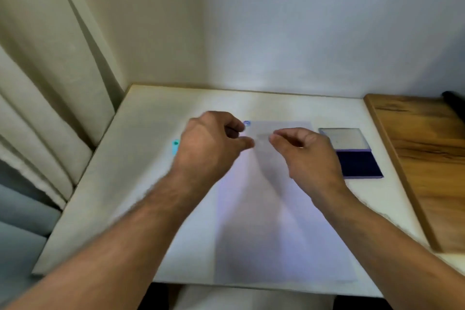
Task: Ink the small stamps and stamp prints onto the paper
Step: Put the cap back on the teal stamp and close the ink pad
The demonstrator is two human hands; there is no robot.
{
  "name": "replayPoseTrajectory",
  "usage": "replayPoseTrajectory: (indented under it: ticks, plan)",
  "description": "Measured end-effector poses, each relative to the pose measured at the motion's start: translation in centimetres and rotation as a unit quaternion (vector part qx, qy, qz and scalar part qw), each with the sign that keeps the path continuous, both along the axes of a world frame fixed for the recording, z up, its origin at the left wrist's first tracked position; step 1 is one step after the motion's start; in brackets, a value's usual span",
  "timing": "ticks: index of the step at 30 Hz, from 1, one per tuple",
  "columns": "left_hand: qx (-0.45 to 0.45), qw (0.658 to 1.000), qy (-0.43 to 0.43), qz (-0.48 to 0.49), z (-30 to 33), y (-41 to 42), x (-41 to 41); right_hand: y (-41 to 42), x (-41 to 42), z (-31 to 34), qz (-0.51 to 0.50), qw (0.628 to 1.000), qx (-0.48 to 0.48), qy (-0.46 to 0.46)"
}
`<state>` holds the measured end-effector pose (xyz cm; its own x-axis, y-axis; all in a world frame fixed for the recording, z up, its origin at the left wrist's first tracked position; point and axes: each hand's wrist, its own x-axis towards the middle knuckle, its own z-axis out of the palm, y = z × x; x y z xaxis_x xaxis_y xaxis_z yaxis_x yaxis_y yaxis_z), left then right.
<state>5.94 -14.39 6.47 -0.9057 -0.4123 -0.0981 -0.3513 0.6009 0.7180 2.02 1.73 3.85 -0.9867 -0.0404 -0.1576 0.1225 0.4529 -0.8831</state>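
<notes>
Two hands hover above a white table [130, 184], and neither holds anything I can make out. A sheet of paper [264, 221] lies down the table's middle, long axis running from the near edge toward the far edge. An ink pad [357, 158] sits open just off the paper's far right corner, lid hinged back, dark pad facing up. The left hand [208, 143] hangs over the paper's far left corner, fingers loosely curled; the right hand [307, 151] is over the far end of the paper, fingers also loosely curled. A teal stamp [175, 146] lies left of the left hand; motion blur hides which way it points. A blue stamp [247, 123] sits at the paper's far left corner. Likely next: pinch one stamp low, press it flat on the pad, then straight down on paper
</notes>
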Motion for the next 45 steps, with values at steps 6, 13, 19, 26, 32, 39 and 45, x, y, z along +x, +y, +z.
replayPoseTrajectory:
  ticks: [6, 13, 19, 26, 32, 39, 45]
  plan:
    - [-0.008, 0.994, -0.027, -0.104, -1.2, 6.0, -1.0, 6.9, -1.4, -1.4, 0.004, 0.965, 0.235, 0.118]
    - [-0.046, 0.987, -0.021, -0.152, -2.2, 10.3, -2.5, 11.9, -1.9, -2.9, -0.032, 0.943, 0.322, 0.074]
    - [-0.087, 0.975, 0.02, -0.204, -2.4, 13.8, -7.8, 12.7, -2.9, -3.8, -0.043, 0.956, 0.288, 0.027]
    - [-0.235, 0.939, 0.001, -0.252, -4.1, 15.5, -13.5, 12.7, -3.4, -4.3, -0.032, 0.95, 0.31, -0.012]
    - [-0.303, 0.911, -0.021, -0.279, -5.6, 16.0, -14.4, 12.8, -3.2, -4.3, -0.039, 0.938, 0.343, 0.005]
    - [-0.26, 0.929, -0.049, -0.257, -5.2, 16.1, -16.3, 12.4, -3.2, -4.4, -0.039, 0.947, 0.317, 0.028]
    - [-0.155, 0.963, -0.013, -0.219, -4.3, 15.9, -15.6, 12.7, -3.4, -3.9, -0.045, 0.958, 0.283, 0.012]
